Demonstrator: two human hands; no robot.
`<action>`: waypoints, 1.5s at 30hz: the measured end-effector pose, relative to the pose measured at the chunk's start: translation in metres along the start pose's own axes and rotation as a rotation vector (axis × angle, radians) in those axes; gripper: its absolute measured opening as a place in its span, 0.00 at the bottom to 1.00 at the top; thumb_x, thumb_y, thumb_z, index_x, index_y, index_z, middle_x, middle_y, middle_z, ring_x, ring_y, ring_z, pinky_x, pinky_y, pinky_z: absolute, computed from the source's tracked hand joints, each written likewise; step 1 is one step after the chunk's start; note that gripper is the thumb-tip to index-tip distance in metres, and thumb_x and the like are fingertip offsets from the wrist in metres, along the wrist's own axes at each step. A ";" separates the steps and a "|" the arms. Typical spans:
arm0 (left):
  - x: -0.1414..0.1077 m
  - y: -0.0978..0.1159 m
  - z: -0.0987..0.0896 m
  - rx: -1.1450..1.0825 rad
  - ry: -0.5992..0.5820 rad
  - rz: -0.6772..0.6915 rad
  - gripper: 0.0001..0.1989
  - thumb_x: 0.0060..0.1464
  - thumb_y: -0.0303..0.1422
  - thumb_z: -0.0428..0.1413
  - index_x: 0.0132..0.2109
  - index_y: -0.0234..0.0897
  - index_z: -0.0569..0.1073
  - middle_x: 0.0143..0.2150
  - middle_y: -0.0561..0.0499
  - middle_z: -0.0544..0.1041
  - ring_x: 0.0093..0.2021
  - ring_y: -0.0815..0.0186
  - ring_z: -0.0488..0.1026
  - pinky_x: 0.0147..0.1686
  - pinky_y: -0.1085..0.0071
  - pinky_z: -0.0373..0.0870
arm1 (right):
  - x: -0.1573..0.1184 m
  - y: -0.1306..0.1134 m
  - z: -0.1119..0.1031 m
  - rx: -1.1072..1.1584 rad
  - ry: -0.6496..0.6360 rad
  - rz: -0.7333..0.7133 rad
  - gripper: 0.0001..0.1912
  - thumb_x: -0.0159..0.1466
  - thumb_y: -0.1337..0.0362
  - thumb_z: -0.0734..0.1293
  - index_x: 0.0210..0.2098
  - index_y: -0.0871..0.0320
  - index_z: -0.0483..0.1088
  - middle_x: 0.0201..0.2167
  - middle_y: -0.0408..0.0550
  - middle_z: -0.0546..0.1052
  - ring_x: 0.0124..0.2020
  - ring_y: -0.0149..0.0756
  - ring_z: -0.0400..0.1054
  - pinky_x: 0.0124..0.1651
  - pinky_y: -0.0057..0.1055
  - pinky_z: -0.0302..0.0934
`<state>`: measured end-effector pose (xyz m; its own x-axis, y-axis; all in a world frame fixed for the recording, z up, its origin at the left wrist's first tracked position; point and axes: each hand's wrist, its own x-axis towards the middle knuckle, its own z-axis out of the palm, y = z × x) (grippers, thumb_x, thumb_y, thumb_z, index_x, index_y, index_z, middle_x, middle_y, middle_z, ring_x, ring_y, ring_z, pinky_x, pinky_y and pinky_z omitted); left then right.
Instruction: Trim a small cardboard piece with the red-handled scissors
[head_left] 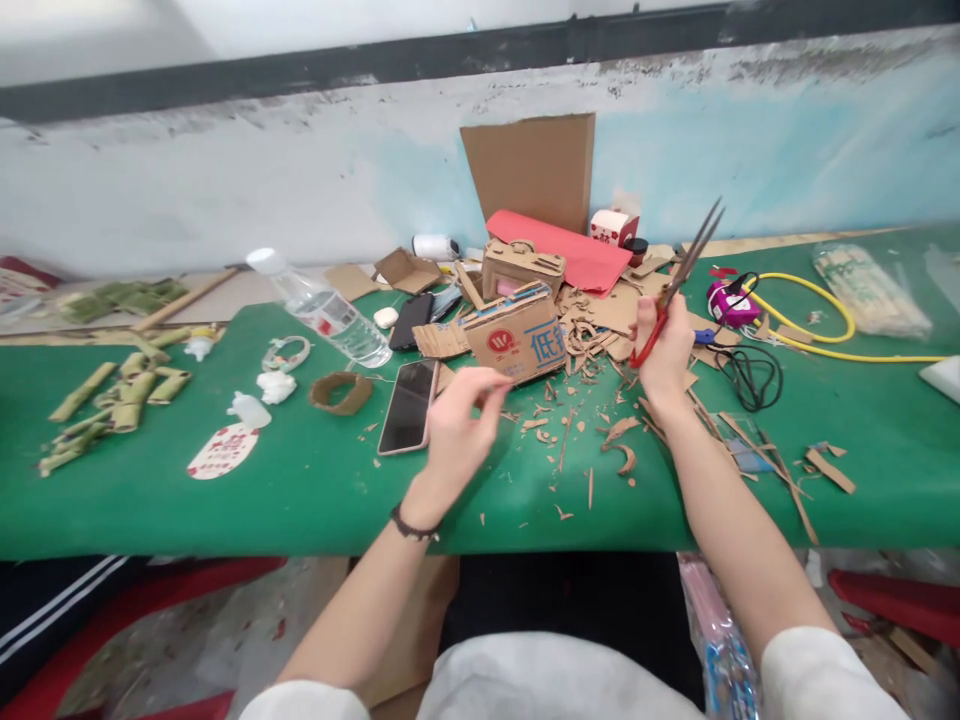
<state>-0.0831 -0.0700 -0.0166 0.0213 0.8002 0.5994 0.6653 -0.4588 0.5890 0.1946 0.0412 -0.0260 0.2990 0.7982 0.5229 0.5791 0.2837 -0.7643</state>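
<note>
My right hand (667, 352) is closed around the red handles of a pair of scissors (694, 248), whose blades point up and away. My left hand (463, 425) has thumb and forefinger pinched together, and whatever may be between them is too small to make out. Just beyond these fingertips, a cardboard box piece (514, 345) with red and blue print stands on the green table; I cannot tell whether they touch it. Behind it is a cardboard model (523, 268) with a round part on top. Cardboard scraps (592, 335) lie between my hands.
A phone (409, 405) lies beside my left hand. Farther left are a tilted water bottle (330, 315), a cardboard ring (340, 393) and green stalk pieces (135, 395). Rightward are a purple device (731, 303), yellow tubing (840, 300) and a black cable (754, 380).
</note>
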 end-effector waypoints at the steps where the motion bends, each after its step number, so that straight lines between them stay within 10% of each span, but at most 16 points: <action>1: -0.003 0.007 0.010 -0.034 -0.077 0.077 0.06 0.70 0.32 0.57 0.48 0.40 0.79 0.47 0.47 0.82 0.45 0.63 0.80 0.44 0.68 0.76 | 0.002 0.003 0.000 0.024 0.026 0.010 0.27 0.77 0.42 0.53 0.53 0.56 0.68 0.34 0.52 0.80 0.32 0.44 0.77 0.40 0.39 0.68; 7: 0.014 0.026 0.074 0.217 -0.410 0.315 0.13 0.72 0.26 0.50 0.54 0.38 0.79 0.52 0.44 0.83 0.51 0.59 0.79 0.50 0.64 0.75 | 0.006 0.018 0.005 -0.054 0.084 -0.017 0.28 0.77 0.41 0.51 0.52 0.57 0.69 0.33 0.51 0.79 0.34 0.46 0.78 0.41 0.41 0.69; 20: 0.095 0.026 0.168 0.640 -0.500 0.298 0.14 0.72 0.26 0.49 0.52 0.28 0.79 0.51 0.33 0.79 0.55 0.49 0.72 0.53 0.54 0.66 | 0.002 0.005 0.000 -0.077 0.037 0.014 0.26 0.76 0.41 0.55 0.49 0.54 0.71 0.36 0.55 0.82 0.36 0.50 0.78 0.42 0.40 0.67; 33: 0.087 0.031 0.152 0.543 -0.491 0.313 0.07 0.71 0.31 0.54 0.50 0.35 0.77 0.50 0.40 0.80 0.52 0.54 0.74 0.47 0.63 0.70 | 0.004 0.005 -0.007 -0.065 0.074 0.044 0.26 0.75 0.40 0.57 0.46 0.54 0.71 0.34 0.53 0.81 0.35 0.50 0.78 0.42 0.41 0.67; 45: 0.058 0.025 0.098 -0.367 -0.398 -0.328 0.23 0.59 0.35 0.67 0.59 0.36 0.74 0.40 0.47 0.86 0.35 0.63 0.83 0.36 0.70 0.76 | 0.000 0.007 -0.002 -0.111 -0.009 -0.005 0.24 0.75 0.40 0.58 0.44 0.53 0.71 0.33 0.54 0.80 0.34 0.52 0.77 0.41 0.41 0.66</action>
<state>0.0078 0.0033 -0.0201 0.1826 0.9716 0.1505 0.3863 -0.2116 0.8978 0.2006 0.0424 -0.0306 0.2898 0.8017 0.5228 0.6611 0.2274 -0.7150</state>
